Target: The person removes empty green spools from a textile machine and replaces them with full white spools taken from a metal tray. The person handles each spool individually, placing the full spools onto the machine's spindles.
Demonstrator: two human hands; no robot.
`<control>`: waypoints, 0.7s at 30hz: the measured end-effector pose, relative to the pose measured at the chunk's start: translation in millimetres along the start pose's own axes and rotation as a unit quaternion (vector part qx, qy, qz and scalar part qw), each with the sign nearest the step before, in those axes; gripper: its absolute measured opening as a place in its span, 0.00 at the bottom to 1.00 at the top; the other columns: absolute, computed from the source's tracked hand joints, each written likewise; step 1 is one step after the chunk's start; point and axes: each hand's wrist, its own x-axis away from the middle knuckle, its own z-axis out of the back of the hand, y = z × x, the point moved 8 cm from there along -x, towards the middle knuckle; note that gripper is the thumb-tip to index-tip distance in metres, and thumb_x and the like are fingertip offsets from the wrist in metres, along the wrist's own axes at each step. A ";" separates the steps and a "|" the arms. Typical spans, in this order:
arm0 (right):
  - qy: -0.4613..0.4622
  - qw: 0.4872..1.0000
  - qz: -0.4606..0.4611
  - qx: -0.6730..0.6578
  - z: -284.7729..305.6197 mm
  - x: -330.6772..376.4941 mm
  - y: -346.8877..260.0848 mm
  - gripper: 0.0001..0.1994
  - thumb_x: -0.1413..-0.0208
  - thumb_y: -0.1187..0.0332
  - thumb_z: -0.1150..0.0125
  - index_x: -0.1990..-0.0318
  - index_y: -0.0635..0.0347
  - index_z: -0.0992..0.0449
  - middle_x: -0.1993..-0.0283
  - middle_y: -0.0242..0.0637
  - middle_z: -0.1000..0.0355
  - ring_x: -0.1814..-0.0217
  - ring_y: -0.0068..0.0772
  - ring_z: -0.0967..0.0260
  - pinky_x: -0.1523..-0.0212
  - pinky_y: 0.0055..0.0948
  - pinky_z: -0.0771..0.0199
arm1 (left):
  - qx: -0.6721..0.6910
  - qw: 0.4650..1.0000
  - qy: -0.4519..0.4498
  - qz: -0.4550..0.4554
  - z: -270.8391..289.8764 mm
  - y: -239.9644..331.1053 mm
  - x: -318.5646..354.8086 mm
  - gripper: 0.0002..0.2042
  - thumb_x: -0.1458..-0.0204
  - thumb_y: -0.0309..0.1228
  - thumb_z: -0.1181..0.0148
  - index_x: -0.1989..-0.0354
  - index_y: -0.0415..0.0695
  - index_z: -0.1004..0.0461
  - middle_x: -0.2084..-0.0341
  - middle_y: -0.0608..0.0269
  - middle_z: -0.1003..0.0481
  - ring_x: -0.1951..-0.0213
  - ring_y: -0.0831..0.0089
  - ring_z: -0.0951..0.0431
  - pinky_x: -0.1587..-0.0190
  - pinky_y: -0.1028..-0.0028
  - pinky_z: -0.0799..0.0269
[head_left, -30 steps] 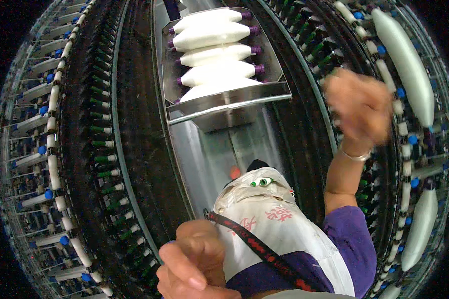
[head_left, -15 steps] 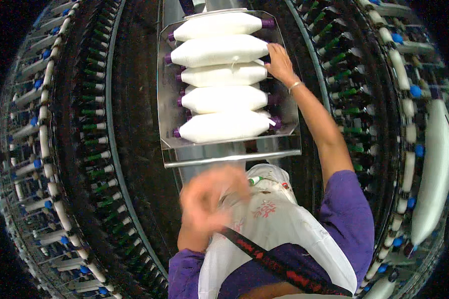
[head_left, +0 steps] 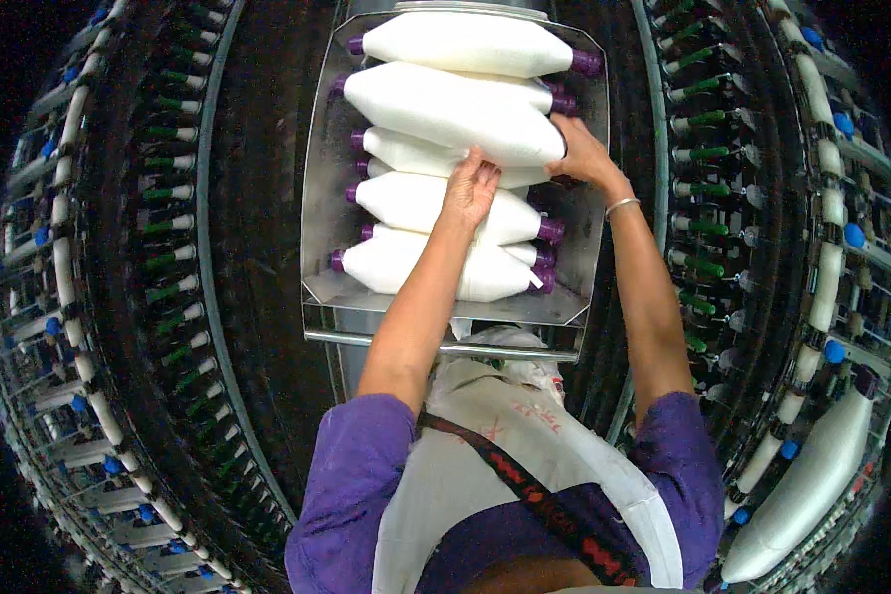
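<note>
No packages, labels, signs or screens in view.
Only a faint, unreadable red mark shows on the white apron (head_left: 525, 436) below the metal tray (head_left: 445, 302).

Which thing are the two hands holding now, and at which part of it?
Both hands are on one white yarn bobbin in the metal tray: the left hand under its middle, the right hand at its purple-tipped right end.
</note>
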 end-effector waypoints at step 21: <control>-0.245 0.589 -0.052 -0.769 -57.3 237.7 -191.9 0.26 0.60 0.73 0.26 0.50 0.70 0.26 0.57 0.48 0.23 0.60 0.37 0.21 0.56 0.33 0.20 | -0.138 0.954 -0.256 0.075 -18.9 58.2 188.5 0.48 0.60 0.44 0.26 0.32 0.38 0.44 0.37 0.54 0.35 0.36 0.55 0.35 0.32 0.54 0.40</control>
